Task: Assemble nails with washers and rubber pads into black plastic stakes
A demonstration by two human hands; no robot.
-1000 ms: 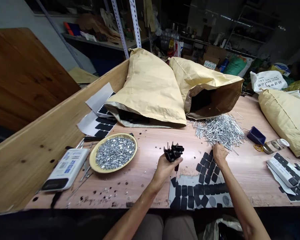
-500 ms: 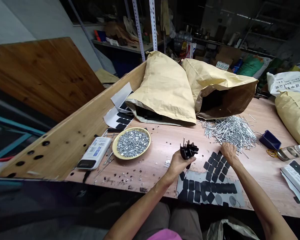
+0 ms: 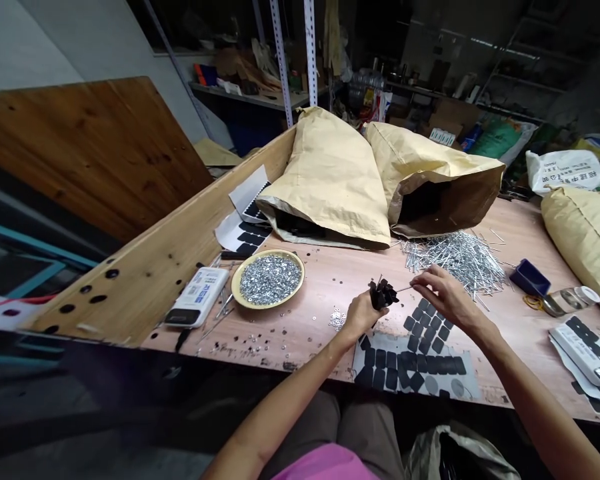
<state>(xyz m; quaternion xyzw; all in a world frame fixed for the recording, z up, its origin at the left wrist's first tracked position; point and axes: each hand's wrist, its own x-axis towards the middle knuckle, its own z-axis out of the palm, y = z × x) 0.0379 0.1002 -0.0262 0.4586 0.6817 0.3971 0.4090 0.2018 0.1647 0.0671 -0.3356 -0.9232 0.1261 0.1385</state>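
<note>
Our left hand [image 3: 361, 315] gripping black plastic part [image 3: 383, 293], part jutting above hand. Our right hand [image 3: 447, 297] pinching thin metal pin [image 3: 404, 289], pin's far end at part's right side; whether inserted, we cannot tell. Pin pile [image 3: 465, 260] on bench [image 3: 330, 263], just beyond right hand.

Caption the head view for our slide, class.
Left hand holds a black pronged part; right hand points a metal pin at it.

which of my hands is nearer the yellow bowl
Left. Your left hand is to the right of the yellow bowl; your right hand is farther right, near the metal pins.
</note>
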